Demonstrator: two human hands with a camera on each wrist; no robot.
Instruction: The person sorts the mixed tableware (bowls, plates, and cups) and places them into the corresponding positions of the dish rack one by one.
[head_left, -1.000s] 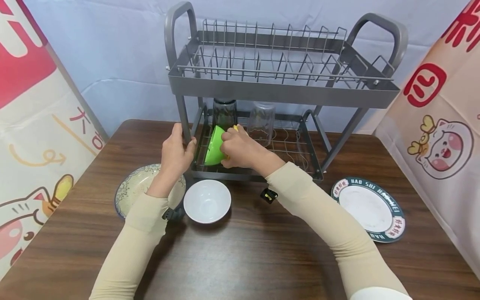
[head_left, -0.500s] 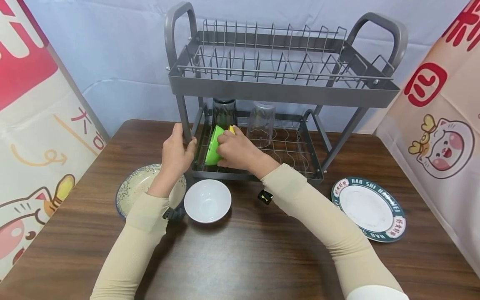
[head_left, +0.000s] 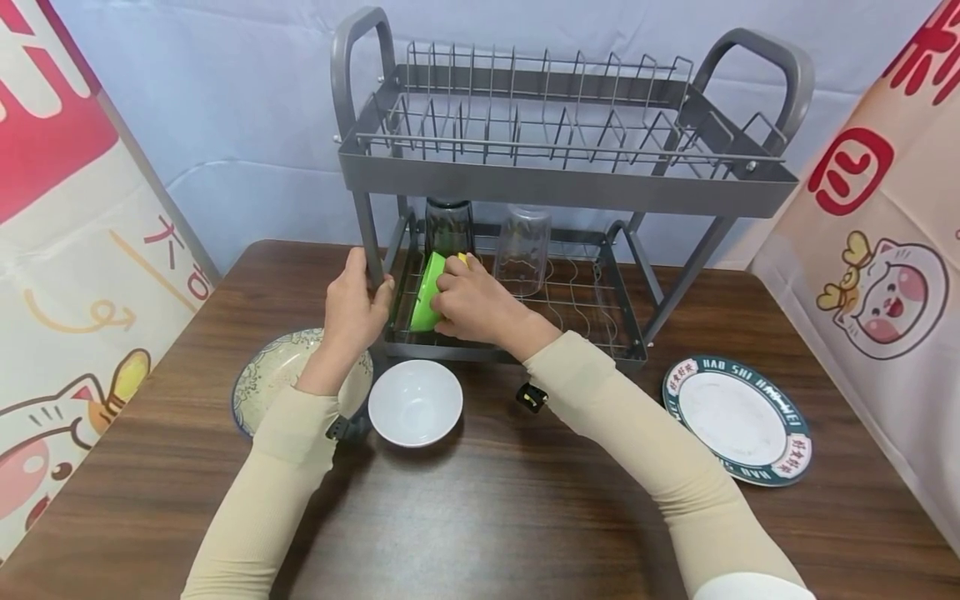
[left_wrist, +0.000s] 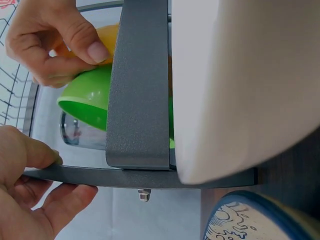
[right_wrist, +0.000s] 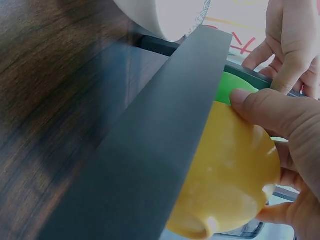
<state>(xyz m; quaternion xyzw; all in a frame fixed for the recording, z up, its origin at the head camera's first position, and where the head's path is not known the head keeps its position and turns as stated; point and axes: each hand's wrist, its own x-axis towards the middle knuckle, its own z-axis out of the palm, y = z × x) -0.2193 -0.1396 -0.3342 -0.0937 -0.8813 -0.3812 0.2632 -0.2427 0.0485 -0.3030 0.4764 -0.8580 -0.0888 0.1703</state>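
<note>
The right hand (head_left: 480, 302) grips the yellow bowl (right_wrist: 232, 167) inside the lower tier of the rack (head_left: 562, 182), towards its left end. Its thumb presses on the curved outside of the bowl while the other fingers curl round the opposite side, as the right wrist view shows. The bowl lies tipped on its side, its foot turned to the right; in the head view only a small piece of it shows above the fingers.

Just left of it, the green bowl (head_left: 425, 296) is also tilted on its side, its mouth facing left. The two lie close together, but whether one sits within the other is hidden.

The left hand (head_left: 351, 302) holds the front left post (head_left: 367, 233) of the rack, thumb on one side and fingers on the other.

Behind the bowls, a dark glass (head_left: 448, 227) stands in the lower tier, with a clear glass (head_left: 523, 250) to its right. The upper tier has rows of wire dividers.

In front of the rack, a white bowl (head_left: 415, 403) sits upright on the worktop (head_left: 465, 517). The patterned plate (head_left: 262, 379) lies just left of it, partly covered by the left forearm. Well to the right, a green-rimmed plate (head_left: 733, 417) lies flat, near the right sleeve (head_left: 637, 433).
</note>
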